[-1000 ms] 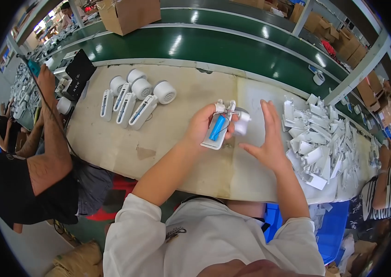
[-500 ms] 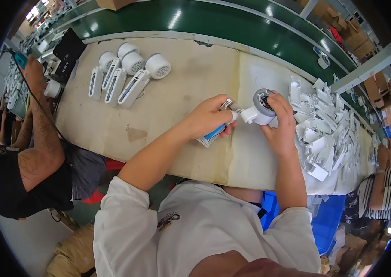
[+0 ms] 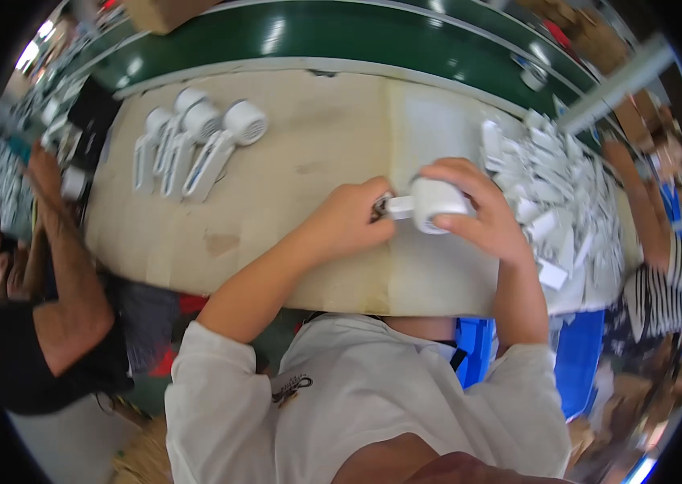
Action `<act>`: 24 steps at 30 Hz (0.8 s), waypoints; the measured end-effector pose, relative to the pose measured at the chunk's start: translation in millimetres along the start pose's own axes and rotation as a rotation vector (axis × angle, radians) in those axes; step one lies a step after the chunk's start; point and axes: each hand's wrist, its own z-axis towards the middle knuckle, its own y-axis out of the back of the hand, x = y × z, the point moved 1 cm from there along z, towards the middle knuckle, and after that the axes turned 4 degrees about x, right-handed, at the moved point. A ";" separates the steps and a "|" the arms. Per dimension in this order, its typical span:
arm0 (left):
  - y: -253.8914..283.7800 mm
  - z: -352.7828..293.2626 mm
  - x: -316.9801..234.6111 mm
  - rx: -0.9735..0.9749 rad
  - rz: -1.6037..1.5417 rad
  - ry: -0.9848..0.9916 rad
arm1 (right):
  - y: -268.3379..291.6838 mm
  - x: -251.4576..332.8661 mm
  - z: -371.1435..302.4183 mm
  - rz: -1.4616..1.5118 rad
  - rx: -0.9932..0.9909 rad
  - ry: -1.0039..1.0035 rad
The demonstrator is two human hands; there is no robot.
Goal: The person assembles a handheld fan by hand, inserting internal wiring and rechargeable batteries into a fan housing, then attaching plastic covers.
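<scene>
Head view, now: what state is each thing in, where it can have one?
White round head: off the table, neck pointing toward the left hand.
Handle casing: mostly hidden; open or closed, cannot tell.
Left hand: closed around the casing.
Right hand: gripping the round head.
Four white units: lying together, heads attached.
White parts: loosely heaped.
Blue bin: partly hidden; contents unclear.

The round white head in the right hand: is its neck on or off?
On: the white neck meets the round head with no visible gap. Its other end: cannot tell, the left hand mostly covers it.
</scene>
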 end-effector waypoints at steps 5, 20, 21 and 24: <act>-8.7 -10.7 -4.7 0.056 0.102 0.089 | 8.1 2.9 3.2 -0.065 0.226 -0.060; 1.6 2.0 -2.3 -0.057 -0.784 0.137 | 72.8 -0.7 -120.7 -0.811 -0.239 -0.469; 3.6 3.1 1.0 -0.017 -0.823 0.109 | 69.6 -6.0 -126.3 -0.855 -0.207 -0.446; -0.5 7.9 2.2 0.011 -0.866 0.104 | 69.5 -26.1 -135.6 -0.910 -0.116 -0.359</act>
